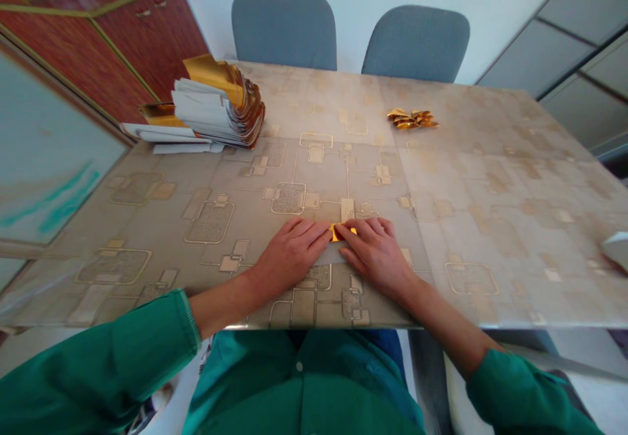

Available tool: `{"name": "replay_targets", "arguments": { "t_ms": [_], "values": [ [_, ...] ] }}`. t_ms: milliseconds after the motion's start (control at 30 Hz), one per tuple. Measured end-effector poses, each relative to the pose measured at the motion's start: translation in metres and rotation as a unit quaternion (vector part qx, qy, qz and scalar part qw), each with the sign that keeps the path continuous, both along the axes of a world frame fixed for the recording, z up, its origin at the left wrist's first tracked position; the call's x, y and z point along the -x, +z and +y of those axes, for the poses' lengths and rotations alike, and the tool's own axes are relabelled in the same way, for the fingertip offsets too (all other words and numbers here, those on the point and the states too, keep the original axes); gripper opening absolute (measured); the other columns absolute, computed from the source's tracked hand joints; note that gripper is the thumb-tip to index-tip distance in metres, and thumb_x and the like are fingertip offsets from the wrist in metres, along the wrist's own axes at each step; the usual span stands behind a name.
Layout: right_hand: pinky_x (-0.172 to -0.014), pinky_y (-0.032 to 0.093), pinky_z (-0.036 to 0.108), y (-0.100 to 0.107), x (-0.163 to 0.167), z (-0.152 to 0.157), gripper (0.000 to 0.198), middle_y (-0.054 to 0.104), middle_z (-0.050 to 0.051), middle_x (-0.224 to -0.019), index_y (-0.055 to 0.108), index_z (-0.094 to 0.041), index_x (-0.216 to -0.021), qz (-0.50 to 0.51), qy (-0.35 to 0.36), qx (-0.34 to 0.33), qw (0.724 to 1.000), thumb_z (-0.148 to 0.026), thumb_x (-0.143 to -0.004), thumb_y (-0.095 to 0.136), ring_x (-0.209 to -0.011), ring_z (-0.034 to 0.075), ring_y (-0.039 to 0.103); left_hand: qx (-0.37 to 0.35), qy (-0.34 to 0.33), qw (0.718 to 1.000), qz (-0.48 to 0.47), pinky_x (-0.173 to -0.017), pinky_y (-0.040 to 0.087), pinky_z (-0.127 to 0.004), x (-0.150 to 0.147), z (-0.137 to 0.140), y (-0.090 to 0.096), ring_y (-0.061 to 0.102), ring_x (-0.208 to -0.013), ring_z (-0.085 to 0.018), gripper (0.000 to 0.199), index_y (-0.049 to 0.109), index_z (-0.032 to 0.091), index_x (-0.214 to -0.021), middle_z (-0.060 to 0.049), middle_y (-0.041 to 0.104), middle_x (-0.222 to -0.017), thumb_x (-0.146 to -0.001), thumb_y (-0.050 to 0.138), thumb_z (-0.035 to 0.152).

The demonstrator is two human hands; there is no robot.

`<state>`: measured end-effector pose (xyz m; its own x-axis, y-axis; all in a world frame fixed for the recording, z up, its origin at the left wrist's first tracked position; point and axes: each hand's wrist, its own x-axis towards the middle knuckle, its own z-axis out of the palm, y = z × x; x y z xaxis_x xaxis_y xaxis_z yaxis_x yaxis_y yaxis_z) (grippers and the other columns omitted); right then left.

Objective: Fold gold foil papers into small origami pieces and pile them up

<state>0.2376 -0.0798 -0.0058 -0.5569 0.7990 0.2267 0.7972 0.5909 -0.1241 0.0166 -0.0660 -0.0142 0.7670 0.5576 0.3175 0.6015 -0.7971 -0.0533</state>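
Note:
A small piece of gold foil paper (337, 233) lies on the table in front of me, with a pale part showing below its gold side. My left hand (293, 250) presses on its left end, fingers together and bent over the edge. On the other end is my right hand (377, 252), index finger laid across the gold surface and the other fingers curled. Both hands cover much of the paper, so its full shape is hidden.
At the back left stands a thick stack of gold and white paper sheets (216, 111). Several folded gold paper pieces (412, 120) lie at the back right of the patterned table (441, 206). Two grey chairs (284, 29) are behind it; a white object (616, 249) sits at the right edge.

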Motion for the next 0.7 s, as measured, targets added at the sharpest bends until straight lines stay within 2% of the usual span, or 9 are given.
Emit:
{"name": "replay_targets", "arguments": {
  "t_ms": [267, 433, 700],
  "values": [
    [-0.098, 0.028, 0.045, -0.005, 0.014, -0.006, 0.036, 0.064, 0.009, -0.117, 0.057, -0.018, -0.129, -0.021, -0.053, -0.03, 0.998, -0.035, -0.098, 0.051, -0.105, 0.025, 0.05, 0.016, 0.009, 0.999, 0.028, -0.094, 0.045, -0.04, -0.002, -0.002, 0.004, 0.058, -0.103, -0.025, 0.033, 0.058, 0.011, -0.128, -0.012, 0.064, -0.124, -0.098, 0.046, 0.016],
    [-0.101, 0.025, 0.047, -0.004, 0.011, -0.013, 0.037, 0.064, 0.009, -0.119, 0.056, -0.019, -0.13, -0.012, -0.088, -0.027, 0.996, -0.034, -0.096, 0.054, -0.108, 0.026, 0.05, 0.003, -0.009, 1.0, 0.006, -0.095, 0.049, -0.037, 0.0, -0.002, 0.0, 0.058, -0.105, -0.024, 0.033, 0.057, 0.005, -0.128, -0.015, 0.062, -0.13, -0.098, 0.044, 0.012],
    [-0.102, 0.025, 0.048, -0.004, 0.014, -0.016, 0.037, 0.065, 0.01, -0.117, 0.059, -0.016, -0.125, -0.012, -0.12, -0.03, 0.992, -0.038, -0.096, 0.054, -0.106, 0.027, 0.051, -0.008, -0.004, 1.0, -0.017, -0.091, 0.052, -0.038, -0.002, -0.002, -0.003, 0.059, -0.104, -0.024, 0.03, 0.059, 0.004, -0.121, -0.017, 0.064, -0.125, -0.099, 0.04, 0.011]
  ]
}}
